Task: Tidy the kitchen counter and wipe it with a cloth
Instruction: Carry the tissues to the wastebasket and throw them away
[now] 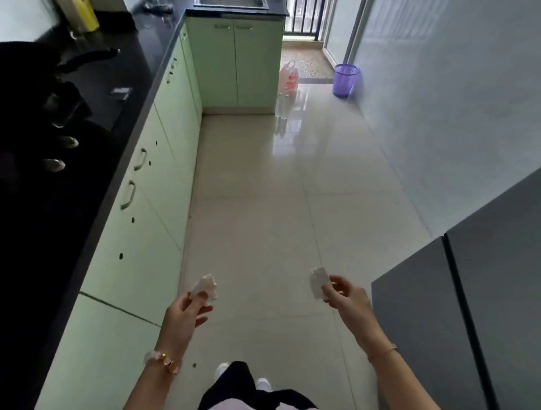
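Note:
My left hand (184, 313) pinches a small crumpled white tissue (205, 288) over the tiled floor. My right hand (345, 295) holds a flat white piece of paper (317, 281) between thumb and fingers. Both hands hang in the aisle, apart from the black counter (96, 164) that runs along the left. On that counter lie a black pan with a long handle (87, 58), a small clear wrapper (120, 93) and a yellow bottle (86, 14) at the far end.
Pale green cabinets (152, 187) stand under the counter. A sink (231, 3) sits at the far end. A purple waste basket (345, 80) and a white plastic bag (289, 79) stand on the floor far ahead. A grey fridge (468, 307) is at my right.

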